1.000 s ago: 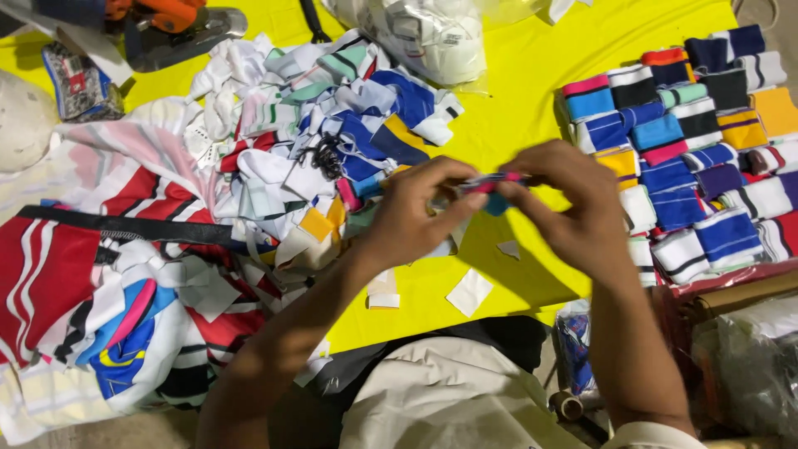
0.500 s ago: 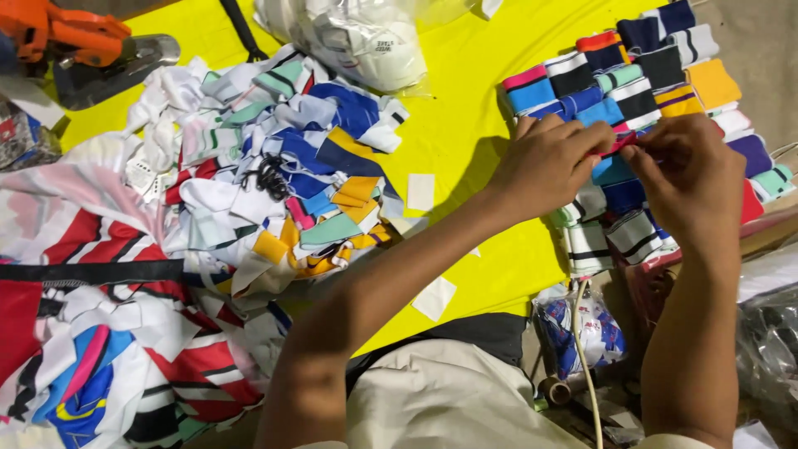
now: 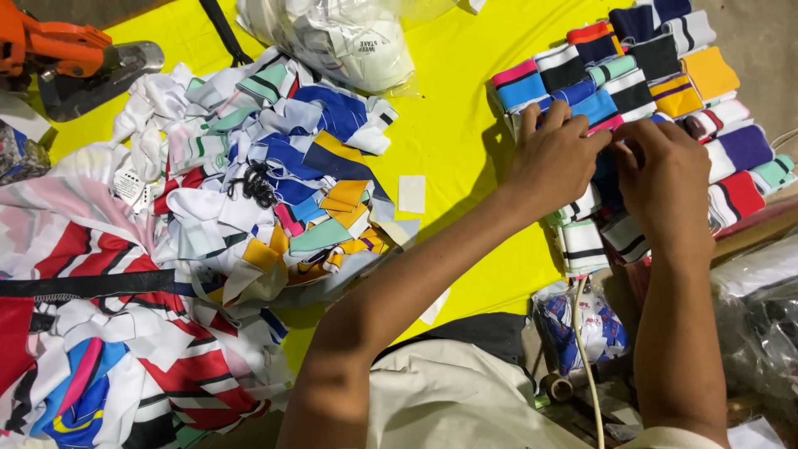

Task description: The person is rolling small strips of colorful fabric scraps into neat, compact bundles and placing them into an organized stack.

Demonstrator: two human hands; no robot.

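Your left hand (image 3: 559, 154) lies palm down on the rows of folded striped cuffs (image 3: 632, 75), fingers spread a little, their tips resting on the blue and pink pieces. Your right hand (image 3: 661, 179) sits just beside it, touching it at the thumb side, fingers curled downward onto a dark blue piece (image 3: 605, 179) between the two hands; whether it pinches that piece or only presses it you cannot tell, since the knuckles hide the fingertips. The dark blue piece lies in the stack itself, among the black-and-white striped ones nearest your body.

The folded cuffs lie in tidy rows at the right end of the yellow bench (image 3: 453, 125), blue, orange, purple, red and mint among them. Near your left forearm a small white label (image 3: 411, 193) lies flat on the yellow cover. Further left is a loose heap of cut fabric pieces (image 3: 274, 183), and past it, at your lower left, a spread of red, white and blue printed cloth (image 3: 91, 333). A clear bag of white material (image 3: 345, 37) sits at the far edge, and an orange power tool (image 3: 62, 54) rests at the far left corner
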